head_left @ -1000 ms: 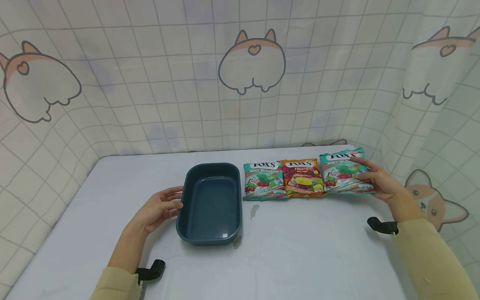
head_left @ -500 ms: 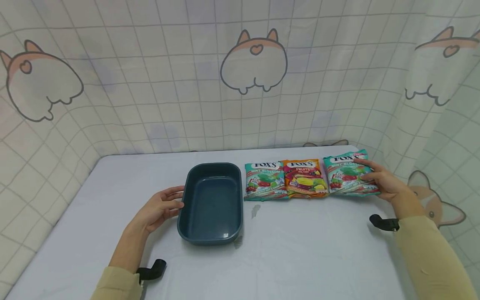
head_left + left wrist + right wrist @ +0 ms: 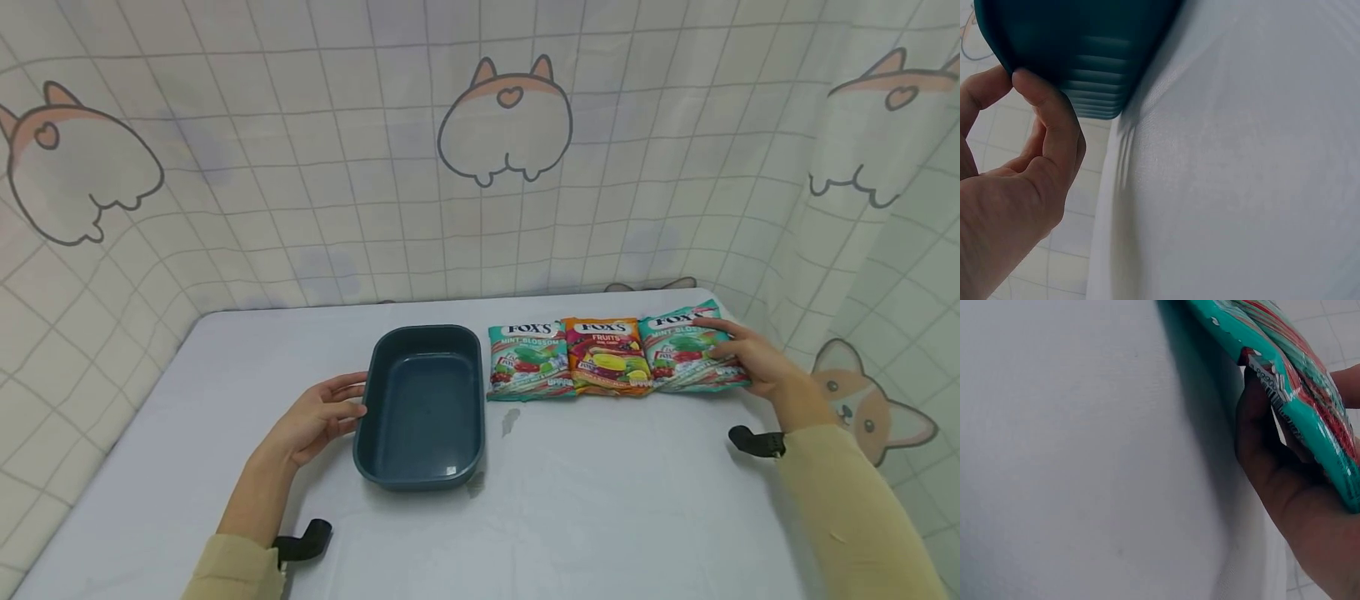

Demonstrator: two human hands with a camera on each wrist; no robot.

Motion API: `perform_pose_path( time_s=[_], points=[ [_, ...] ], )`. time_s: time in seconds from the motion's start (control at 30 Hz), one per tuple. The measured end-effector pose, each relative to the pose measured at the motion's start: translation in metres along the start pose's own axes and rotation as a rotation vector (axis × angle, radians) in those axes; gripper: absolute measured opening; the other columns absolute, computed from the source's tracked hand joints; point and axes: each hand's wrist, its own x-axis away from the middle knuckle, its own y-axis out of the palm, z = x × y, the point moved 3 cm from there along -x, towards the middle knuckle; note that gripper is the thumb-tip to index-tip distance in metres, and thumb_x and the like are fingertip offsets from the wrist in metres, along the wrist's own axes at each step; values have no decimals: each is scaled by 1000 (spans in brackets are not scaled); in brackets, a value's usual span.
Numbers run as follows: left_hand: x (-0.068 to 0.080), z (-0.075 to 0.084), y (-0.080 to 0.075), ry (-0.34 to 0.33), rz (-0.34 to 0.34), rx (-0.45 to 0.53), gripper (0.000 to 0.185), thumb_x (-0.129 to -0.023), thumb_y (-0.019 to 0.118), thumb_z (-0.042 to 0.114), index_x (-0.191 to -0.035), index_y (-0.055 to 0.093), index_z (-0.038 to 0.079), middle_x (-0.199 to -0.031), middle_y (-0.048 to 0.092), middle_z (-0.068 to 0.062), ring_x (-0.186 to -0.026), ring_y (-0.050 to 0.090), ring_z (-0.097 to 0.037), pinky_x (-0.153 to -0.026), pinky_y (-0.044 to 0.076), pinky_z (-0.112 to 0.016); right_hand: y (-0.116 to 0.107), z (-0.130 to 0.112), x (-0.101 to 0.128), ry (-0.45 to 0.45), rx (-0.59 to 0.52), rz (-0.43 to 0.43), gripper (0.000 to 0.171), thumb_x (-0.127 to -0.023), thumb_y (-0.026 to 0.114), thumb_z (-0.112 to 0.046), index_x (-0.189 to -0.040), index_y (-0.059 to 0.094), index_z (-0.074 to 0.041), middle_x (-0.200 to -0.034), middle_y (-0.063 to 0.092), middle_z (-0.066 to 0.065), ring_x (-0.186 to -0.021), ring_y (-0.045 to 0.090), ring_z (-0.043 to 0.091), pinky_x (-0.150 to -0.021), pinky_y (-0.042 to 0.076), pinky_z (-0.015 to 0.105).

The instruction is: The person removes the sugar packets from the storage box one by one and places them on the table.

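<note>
The person's right hand (image 3: 750,362) grips the right edge of a teal Fox's Mint Blossom candy bag (image 3: 686,352): the fingers lie across its printed face and, in the right wrist view, the thumb (image 3: 1260,434) is tucked under the bag's crimped edge, which is lifted slightly off the white table (image 3: 600,500). Just beyond the fingertips, touching the held bag's far side, lies an orange Fox's Fruits candy bag (image 3: 606,356), and past that a second Mint Blossom bag (image 3: 529,361), the three packed edge to edge in a row.

The left hand (image 3: 318,417) rests against the outside wall of a dark teal plastic tub (image 3: 420,404), fingers lightly bent. In the left wrist view the fingertips (image 3: 1029,81) press on the tub's ribbed wall (image 3: 1094,94) just below the rim, without closing round it. The tub sits directly off the fingertips, between this hand and the row of bags. A checked curtain with cartoon animals (image 3: 502,125) hangs behind the table.
</note>
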Motion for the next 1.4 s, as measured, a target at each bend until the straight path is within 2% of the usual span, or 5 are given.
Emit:
perform_pose_path(
  time_s=[0.37,0.67,1.0,1.23,1.4],
  points=[
    [0,1,1,-7,-1,15,66,-96,63,-3,-154,32,-7,-122,62,-7,-92,67,-13,-85,57,-28,9,0,0,23,249,118,54,-101,52,-9,-148,47,-34,-129,51,9,-82,65,12,-70,57,30],
    [-1,2,1,-8,-3,12,66,-96,63,-3,-154,32,-7,-121,62,-7,-92,67,-13,-84,57,-28,9,0,2,-28,302,194,53,-106,52,-23,-158,40,-26,-166,5,27,-97,55,8,-76,55,27],
    [-1,2,0,-7,-3,8,66,-96,63,-4,-154,32,-7,-121,62,-5,-92,66,-12,-84,57,-28,4,2,8,-58,250,230,56,-108,53,-30,-160,35,-19,-168,1,25,-113,45,9,-82,50,18],
    [0,3,1,-14,3,16,66,-95,62,-5,-154,33,-6,-120,62,-5,-91,66,-12,-84,57,-28,-1,3,14,-104,239,296,59,-108,54,-32,-159,34,-12,-164,19,23,-119,44,9,-84,46,14],
    [-1,2,1,-14,4,14,66,-95,63,-4,-154,33,-6,-120,62,-5,-91,66,-13,-84,57,-28,-1,2,18,-164,127,329,46,-106,57,-25,-149,43,-13,-151,35,15,-127,42,14,-106,42,22]
  ],
)
